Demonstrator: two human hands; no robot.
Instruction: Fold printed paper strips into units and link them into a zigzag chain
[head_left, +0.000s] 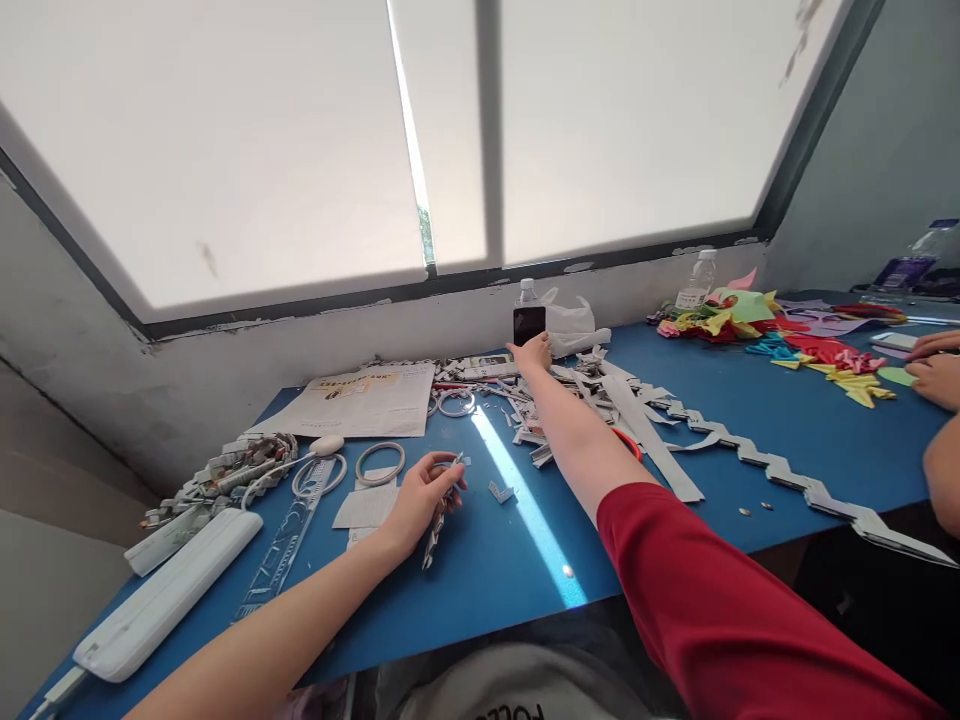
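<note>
My left hand (420, 500) rests on the blue table (495, 570) with its fingers closed on a folded newspaper strip (439, 525) that hangs down toward me. A small folded paper piece (501, 491) lies just to its right. My right arm, in a red sleeve, stretches far across the table. My right hand (534, 352) touches a black phone (529, 324) that stands upright against a water bottle (527, 292) by the wall; its fingers are mostly hidden.
Folded newspaper chains (750, 455) and scraps litter the middle. A newspaper sheet (360, 400), rings (379, 462), a clear ruler (289, 535) and a white case (165, 605) lie left. Coloured paper pieces (810, 350) sit far right, where another person's hands (934, 370) rest.
</note>
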